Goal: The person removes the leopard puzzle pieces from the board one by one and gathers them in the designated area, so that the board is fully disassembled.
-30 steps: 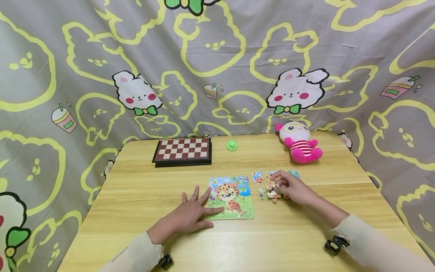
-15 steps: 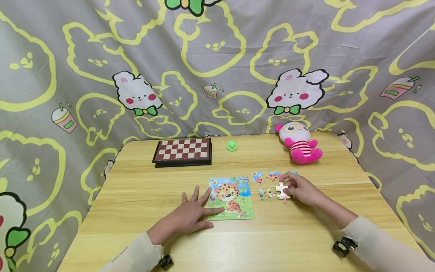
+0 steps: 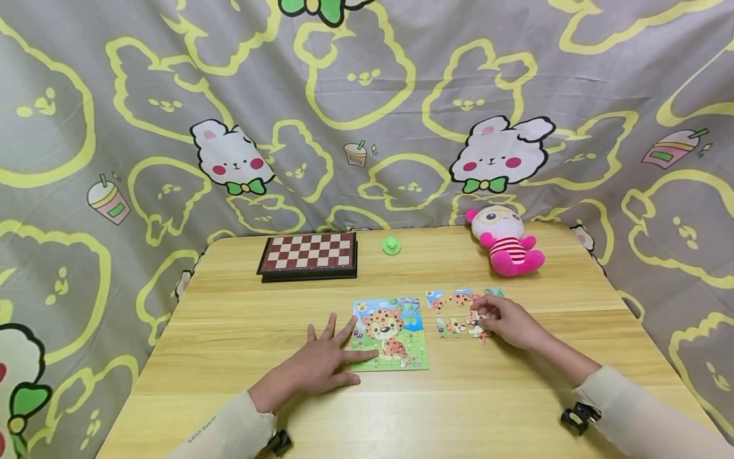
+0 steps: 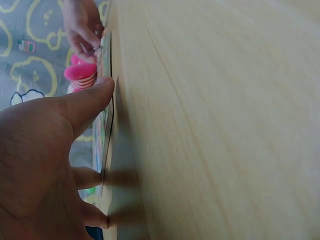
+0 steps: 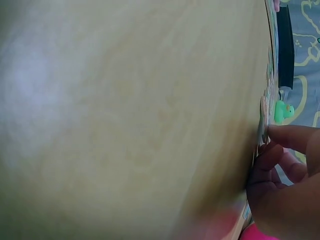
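A leopard puzzle board (image 3: pixel 392 322) lies flat on the wooden table. My left hand (image 3: pixel 321 360) rests at its left side with fingers spread, a fingertip on the picture's lower part. In the left wrist view the left thumb (image 4: pixel 92 102) is stretched out along the board's edge. To the right of the board, my right hand (image 3: pixel 510 322) pinches a puzzle piece (image 3: pixel 475 330) between thumb and fingers, low over the table. Several loose puzzle pieces (image 3: pixel 450 326) lie beside it, with a further row (image 3: pixel 460 299) behind. The right hand partly hides some pieces.
Toward the back left sits a checkered board game box (image 3: pixel 309 255). A small green duck (image 3: pixel 391 246) stands right of it. At the back right is a pink and white plush toy (image 3: pixel 507 242). A patterned curtain (image 3: pixel 401 95) hangs behind the table (image 3: pixel 401 414).
The right hand has moved a little right with the puzzle piece, whose pale side showed half a second ago and is now tilted down among the others. My left hand has stayed put.
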The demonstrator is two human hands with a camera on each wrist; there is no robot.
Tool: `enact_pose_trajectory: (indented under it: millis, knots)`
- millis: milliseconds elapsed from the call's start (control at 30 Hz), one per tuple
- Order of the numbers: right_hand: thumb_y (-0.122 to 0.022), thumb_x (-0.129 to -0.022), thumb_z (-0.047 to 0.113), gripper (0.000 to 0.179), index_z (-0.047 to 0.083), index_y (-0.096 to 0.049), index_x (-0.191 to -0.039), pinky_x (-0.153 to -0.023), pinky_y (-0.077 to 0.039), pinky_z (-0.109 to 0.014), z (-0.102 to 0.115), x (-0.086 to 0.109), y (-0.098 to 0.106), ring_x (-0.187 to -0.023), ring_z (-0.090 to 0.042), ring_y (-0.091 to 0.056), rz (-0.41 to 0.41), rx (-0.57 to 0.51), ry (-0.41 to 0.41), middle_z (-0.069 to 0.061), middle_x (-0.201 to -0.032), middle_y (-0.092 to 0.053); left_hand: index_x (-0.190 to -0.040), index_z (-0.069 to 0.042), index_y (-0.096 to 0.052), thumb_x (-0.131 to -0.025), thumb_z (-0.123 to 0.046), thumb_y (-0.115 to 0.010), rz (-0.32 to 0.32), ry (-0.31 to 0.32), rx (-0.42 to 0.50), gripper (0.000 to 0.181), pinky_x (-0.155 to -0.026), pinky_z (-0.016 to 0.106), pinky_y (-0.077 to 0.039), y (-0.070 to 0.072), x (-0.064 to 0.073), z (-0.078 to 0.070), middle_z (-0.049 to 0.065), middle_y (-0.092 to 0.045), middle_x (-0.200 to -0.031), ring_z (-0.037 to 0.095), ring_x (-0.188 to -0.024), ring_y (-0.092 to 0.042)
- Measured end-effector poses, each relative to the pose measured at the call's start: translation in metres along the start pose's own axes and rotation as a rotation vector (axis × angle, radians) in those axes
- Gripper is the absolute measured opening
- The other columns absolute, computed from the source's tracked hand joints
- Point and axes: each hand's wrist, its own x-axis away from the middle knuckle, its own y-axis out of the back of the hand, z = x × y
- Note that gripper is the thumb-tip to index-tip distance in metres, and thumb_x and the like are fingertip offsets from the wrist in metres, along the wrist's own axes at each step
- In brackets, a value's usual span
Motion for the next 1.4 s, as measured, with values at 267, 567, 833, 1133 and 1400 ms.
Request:
enact_pose_trajectory:
  millis: [267,567,833,1133,1400]
  knots:
    - [-0.069,-0.096,0.003,0.023,0.0,-0.068,-0.118,-0.075,-0.049,-0.025,0.002,0.001,0.0,-0.087,-0.018,-0.056,-0.019,0.02,0.01,-0.008,-0.104,-0.066,-0.153,-0.054,-0.039,-0.102,-0.061,-0.05,-0.003,-0.004,-0.004,0.054,-0.099,0.09,-0.017,0.0,-0.001,0.0,0.018,-0.005,-0.172,0.065,-0.147,-0.003]
    - [-0.069,-0.096,0.003,0.022,0.0,-0.068,-0.118,-0.075,-0.049,-0.024,0.004,0.001,0.002,-0.088,-0.019,-0.057,-0.009,0.011,0.001,-0.009,-0.104,-0.066,-0.153,-0.055,-0.039,-0.102,-0.061,-0.051,-0.002,-0.003,-0.003,0.053,-0.1,0.09,-0.017,0.0,-0.001,0.001,0.018,-0.005,-0.172,0.064,-0.148,-0.003]
    - [-0.069,-0.096,0.003,0.022,0.0,-0.068,-0.118,-0.076,-0.049,-0.025,0.005,-0.001,0.003,-0.09,-0.02,-0.058,0.002,0.005,0.0,-0.009,-0.105,-0.066,-0.153,-0.055,-0.039,-0.102,-0.062,-0.05,0.003,-0.002,0.0,0.053,-0.1,0.09,-0.017,0.001,-0.001,0.001,0.018,-0.005,-0.172,0.064,-0.148,-0.002]
    - [-0.069,-0.095,0.0,0.028,-0.005,-0.065,-0.122,-0.064,-0.053,-0.025,0.011,-0.002,0.0,-0.085,-0.021,-0.058,0.029,-0.07,-0.012,-0.014,-0.107,-0.065,-0.153,-0.055,-0.038,-0.102,-0.062,-0.049,0.008,-0.003,-0.001,0.053,-0.1,0.09,-0.017,-0.001,0.0,0.001,0.017,-0.004,-0.172,0.064,-0.148,-0.002]
    - [-0.07,-0.095,0.001,0.027,-0.005,-0.065,-0.121,-0.066,-0.053,-0.025,0.019,-0.008,-0.01,-0.081,-0.016,-0.06,0.052,-0.077,0.039,-0.014,-0.105,-0.065,-0.153,-0.055,-0.038,-0.102,-0.062,-0.049,0.008,-0.001,0.006,0.053,-0.1,0.09,-0.017,-0.001,0.0,0.001,0.018,-0.005,-0.172,0.063,-0.148,-0.002]
